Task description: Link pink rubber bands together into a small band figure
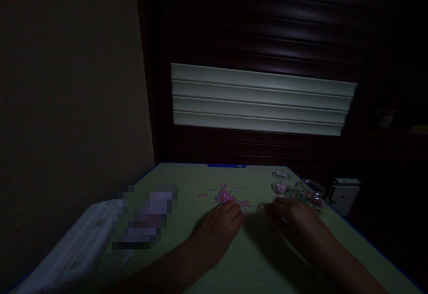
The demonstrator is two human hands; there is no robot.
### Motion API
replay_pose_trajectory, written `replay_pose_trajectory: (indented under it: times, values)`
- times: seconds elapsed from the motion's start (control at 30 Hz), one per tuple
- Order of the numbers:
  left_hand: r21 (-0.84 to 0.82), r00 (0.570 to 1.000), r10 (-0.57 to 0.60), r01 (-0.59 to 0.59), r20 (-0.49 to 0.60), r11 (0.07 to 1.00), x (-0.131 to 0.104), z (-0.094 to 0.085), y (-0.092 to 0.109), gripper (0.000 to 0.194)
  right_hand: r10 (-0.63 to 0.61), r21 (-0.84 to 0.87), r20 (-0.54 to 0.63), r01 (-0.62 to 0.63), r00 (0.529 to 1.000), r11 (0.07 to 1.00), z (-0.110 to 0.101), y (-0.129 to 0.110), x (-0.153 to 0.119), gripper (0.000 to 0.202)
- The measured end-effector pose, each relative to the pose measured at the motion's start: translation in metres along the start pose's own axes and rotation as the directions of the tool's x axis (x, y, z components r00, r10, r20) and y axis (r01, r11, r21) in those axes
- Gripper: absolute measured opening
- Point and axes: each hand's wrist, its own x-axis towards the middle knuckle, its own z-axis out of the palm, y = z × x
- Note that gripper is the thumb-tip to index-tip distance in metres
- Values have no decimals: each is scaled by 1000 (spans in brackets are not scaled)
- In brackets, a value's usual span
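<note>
On the pale green table [187,178] lies a pile of small pink pieces [224,196], with thin strands scattered around it. My left hand [222,225] rests at the near edge of this pile, its fingers curled together; whatever is under them is hidden. To the right, my right hand [290,218] is bent with fingertips close together, near the small round containers. Dim light hides anything between those fingertips. A round clear container with pink contents [281,188] and a clear jar with colorful pieces [310,191] stand just beyond my right hand.
A clear round lid [281,175] lies at the back right. At the left are a white box [73,245] and a blurred-out item [147,218]. Beyond the table's right edge stands a white box with a logo [344,196]. A slatted dark panel [261,39] rises behind.
</note>
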Motion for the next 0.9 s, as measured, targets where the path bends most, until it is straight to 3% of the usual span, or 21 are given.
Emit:
replay_pose_trajectory:
  times: [0.23, 0.4, 0.63, 0.9]
  values:
    - [44, 991, 69, -64, -118, 997, -1, -15, 7, 12, -55, 67, -34, 57, 998, 996, 1, -2, -2, 22]
    - [82, 962, 216, -205, -168, 975, -3, -24, 7, 13, -108, 56, -31, 110, 994, 992, 6, 0, 0, 21]
    - [84, 962, 210, -198, -175, 977, -5, -18, 6, 14, -202, 46, -6, 202, 979, 978, 10, 3, 3, 20]
    - [90, 965, 196, -182, -177, 979, -5, -16, 5, 14, -218, 59, 35, 216, 975, 975, 8, -1, 4, 16]
